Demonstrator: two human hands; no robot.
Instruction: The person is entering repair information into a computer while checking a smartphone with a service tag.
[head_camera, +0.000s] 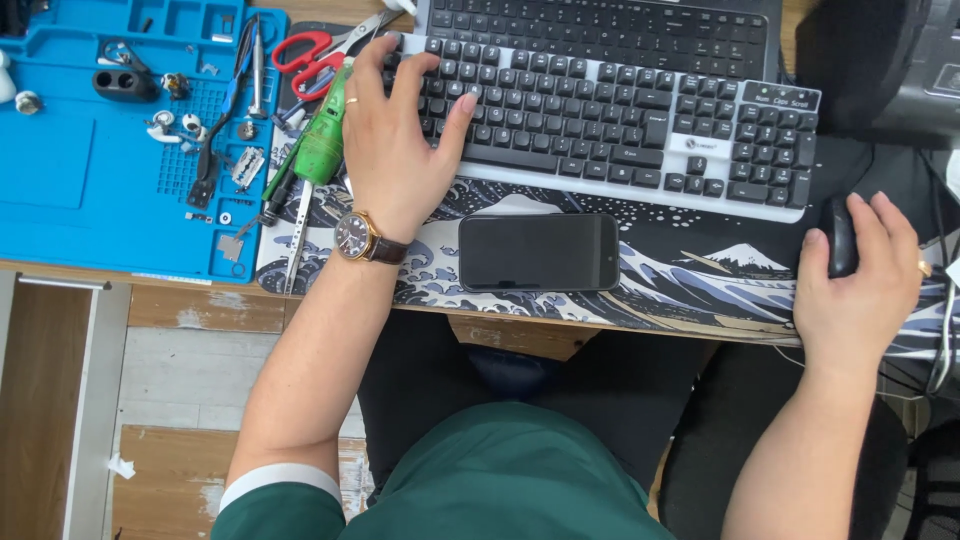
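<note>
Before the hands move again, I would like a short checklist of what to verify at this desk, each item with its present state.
1. Left hand rests on the left end of the keyboard, fingers spread over the keys: ok.
2. Right hand covers the black mouse: ok.
3. Smartphone lies flat on the wave-print desk mat, between the hands, touched by neither: ok.
4. Smartphone screen is dark; on or off: cannot tell.
5. Green tool lies right against the left hand: not ok, easily knocked.
6. Red-handled scissors lie near the fingertips; open or closed: cannot tell.
</note>
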